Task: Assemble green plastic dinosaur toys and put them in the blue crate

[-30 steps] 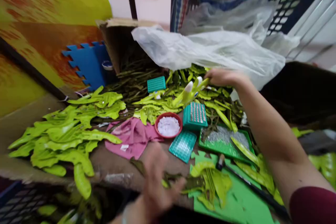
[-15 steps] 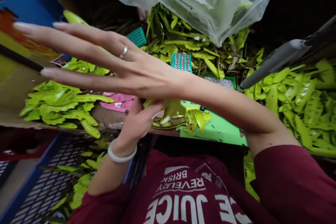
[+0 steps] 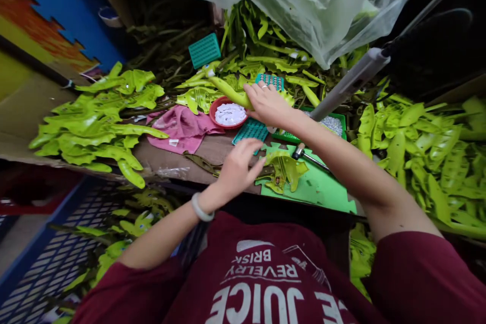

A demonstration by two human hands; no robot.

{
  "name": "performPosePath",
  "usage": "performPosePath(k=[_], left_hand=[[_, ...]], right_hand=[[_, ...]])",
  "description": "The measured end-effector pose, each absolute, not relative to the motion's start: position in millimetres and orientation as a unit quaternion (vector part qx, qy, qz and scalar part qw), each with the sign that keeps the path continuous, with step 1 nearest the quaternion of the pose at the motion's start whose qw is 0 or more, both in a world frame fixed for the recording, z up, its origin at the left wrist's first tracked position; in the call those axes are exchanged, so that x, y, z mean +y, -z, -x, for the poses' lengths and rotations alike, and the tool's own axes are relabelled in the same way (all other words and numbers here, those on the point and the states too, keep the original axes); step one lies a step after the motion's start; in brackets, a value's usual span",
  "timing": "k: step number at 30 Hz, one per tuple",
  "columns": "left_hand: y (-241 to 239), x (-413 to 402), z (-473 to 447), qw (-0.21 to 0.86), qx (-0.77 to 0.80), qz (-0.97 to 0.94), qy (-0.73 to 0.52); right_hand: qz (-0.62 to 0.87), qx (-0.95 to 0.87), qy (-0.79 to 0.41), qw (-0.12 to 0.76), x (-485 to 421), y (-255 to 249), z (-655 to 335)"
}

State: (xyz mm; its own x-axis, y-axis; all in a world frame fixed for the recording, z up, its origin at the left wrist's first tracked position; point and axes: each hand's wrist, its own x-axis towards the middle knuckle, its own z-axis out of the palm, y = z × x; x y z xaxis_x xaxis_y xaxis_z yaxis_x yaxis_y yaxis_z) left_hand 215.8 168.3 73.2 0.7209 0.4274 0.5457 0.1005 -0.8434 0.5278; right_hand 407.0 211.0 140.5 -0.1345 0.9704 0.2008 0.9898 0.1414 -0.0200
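My right hand [image 3: 269, 104] reaches to the middle of the table, its fingers closed on the end of a long, glossy yellow-green plastic piece [image 3: 230, 92]. That piece lies slanted just behind a red bowl [image 3: 231, 113] of whitish material. My left hand [image 3: 237, 169] is nearer to me, its thumb and fingers apart and nothing visible between them. Beside it, a yellow-green shaped part with a brown section [image 3: 283, 169] rests on the light green foam mat [image 3: 326, 190]. A hammer [image 3: 299, 151] lies partly beneath my right forearm.
A pile of yellow-green pieces [image 3: 94, 126] and a pink cloth [image 3: 182, 126] lie to the left; another pile [image 3: 425, 157] is at right. Teal trays [image 3: 205, 50] and a green tray of small shiny parts [image 3: 343, 124] stand behind. A grey tube [image 3: 349, 83] slants down; a plastic bag [image 3: 296, 5] hangs above.
My right hand has swung back from the far left to the middle of the table and closed on the yellow-green piece. My left hand has moved right and opened.
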Motion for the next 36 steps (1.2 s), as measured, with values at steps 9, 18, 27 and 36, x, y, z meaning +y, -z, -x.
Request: performPosePath(k=[9,18,27,36], left_hand=[[-7,122,-184,0.08,-0.034,-0.966,-0.243],[-4,127,-184,0.068,-0.049,-0.974,-0.212],[-9,128,-185,0.078,-0.039,-0.971,-0.224],[-9,128,-185,0.098,-0.036,-0.965,-0.242]], right_hand=[[0.638,-0.76,0.035,0.116,17,-96,-402],[0.674,-0.654,-0.131,0.317,-24,-50,-387],[0.713,-0.646,-0.071,0.261,-18,-48,-367],[0.718,-0.656,-0.034,0.229,-18,-47,-356]])
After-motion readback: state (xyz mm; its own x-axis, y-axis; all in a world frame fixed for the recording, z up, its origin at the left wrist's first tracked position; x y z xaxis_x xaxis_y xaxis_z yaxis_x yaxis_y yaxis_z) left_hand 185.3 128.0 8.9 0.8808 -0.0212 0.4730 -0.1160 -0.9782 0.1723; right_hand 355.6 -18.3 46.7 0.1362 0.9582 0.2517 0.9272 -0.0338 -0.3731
